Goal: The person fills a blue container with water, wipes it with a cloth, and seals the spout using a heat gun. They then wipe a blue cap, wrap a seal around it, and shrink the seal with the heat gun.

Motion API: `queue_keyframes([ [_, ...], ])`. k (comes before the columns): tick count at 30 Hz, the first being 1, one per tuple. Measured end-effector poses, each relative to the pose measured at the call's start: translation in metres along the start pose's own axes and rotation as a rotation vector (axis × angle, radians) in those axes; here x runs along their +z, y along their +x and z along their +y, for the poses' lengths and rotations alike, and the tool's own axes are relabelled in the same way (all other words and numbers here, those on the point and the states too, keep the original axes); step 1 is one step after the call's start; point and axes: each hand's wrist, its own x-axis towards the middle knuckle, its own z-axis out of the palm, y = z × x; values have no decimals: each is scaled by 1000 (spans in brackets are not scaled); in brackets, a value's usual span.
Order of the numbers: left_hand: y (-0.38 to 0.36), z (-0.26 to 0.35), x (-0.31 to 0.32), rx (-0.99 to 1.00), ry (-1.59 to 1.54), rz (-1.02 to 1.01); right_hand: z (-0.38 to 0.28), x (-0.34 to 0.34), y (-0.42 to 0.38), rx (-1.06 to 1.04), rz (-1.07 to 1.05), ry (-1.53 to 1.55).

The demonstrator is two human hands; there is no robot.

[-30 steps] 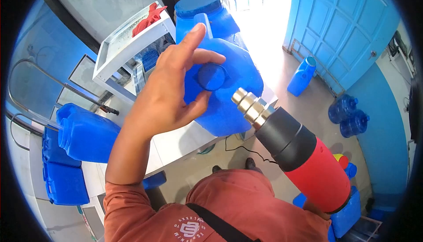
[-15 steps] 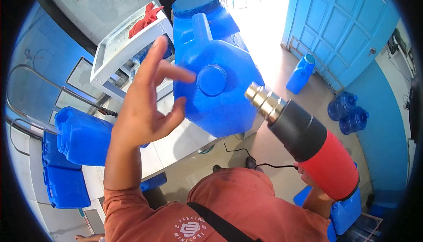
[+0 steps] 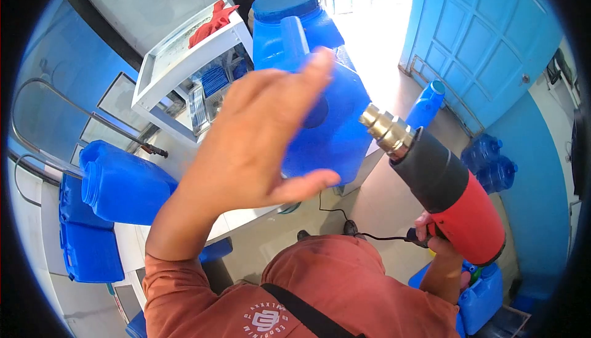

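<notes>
My left hand (image 3: 258,141) is raised over the large blue jug (image 3: 345,147), thumb and fingers spread with nothing held. It hides most of the jug's round cap. My right hand (image 3: 434,236) is wrapped round the handle of a red and black heat gun (image 3: 455,193). The gun's metal nozzle points up and left, close to the jug's right side. Behind the jug stands a blue container with a wide dark blue lid (image 3: 285,3).
A blue jug (image 3: 126,184) lies at the left under curved metal pipes. A white shelf (image 3: 144,82) holds a red cloth (image 3: 212,24). Past the gun are another blue jug (image 3: 426,104), water bottles (image 3: 495,175) and a blue door (image 3: 480,24). A black cord (image 3: 385,238) hangs low.
My left hand has moved right and now covers the cap, its fingers spread. The heat gun has shifted slightly right, and more of my right hand shows on its handle.
</notes>
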Motion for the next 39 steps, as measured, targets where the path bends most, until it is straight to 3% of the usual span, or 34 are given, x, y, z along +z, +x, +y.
queue_keyframes([
  [4,3,0,14,17,-250,82,-7,9,-7,-133,-20,319],
  [6,2,6,5,-167,166,141,3,11,-8,-215,-10,237],
  [8,-4,-4,10,-234,145,75,-5,20,-8,-200,38,257],
  [10,-1,-19,15,147,83,13,-6,20,-3,-186,83,272],
  [12,0,-6,13,109,65,122,4,6,5,-254,-145,314],
  [14,-4,7,7,-232,104,30,22,-2,3,-323,-171,318],
  [16,-11,-15,24,-166,-12,30,33,-2,8,-418,-211,318],
  [18,-18,-27,33,-47,-130,310,22,18,46,-484,-263,254],
  [20,-31,-20,20,-136,-92,346,-1,79,150,-591,-318,95],
  [22,-56,-24,16,-270,-245,607,-29,154,244,-753,-350,-51],
  [23,-74,-24,15,-272,-231,617,-38,168,253,-792,-327,-123],
  [25,-116,-24,18,-433,-343,911,-53,189,229,-861,-233,-321],
  [26,-135,-23,20,-406,-380,968,-62,195,200,-912,-170,-432],
  [29,-184,-9,23,-362,-448,947,-73,221,157,-1028,-58,-566],
  [31,-192,2,14,-212,-215,564,-84,246,163,-1095,25,-598],
  [32,-189,7,5,-211,-212,573,-91,263,175,-1130,78,-608],
  [34,-185,15,-15,-489,-94,242,-113,298,204,-1198,188,-633],
  [36,-187,-8,-16,-520,-71,356,-163,337,237,-719,-34,87],
  [37,-193,-26,-18,-547,-69,427,-193,344,239,-593,-95,204],
  [38,-199,-44,-23,-575,-67,498,-200,357,252,-743,-103,245],
  [39,-197,-60,-30,-578,-53,583,-212,354,258,-734,-129,-20],
])
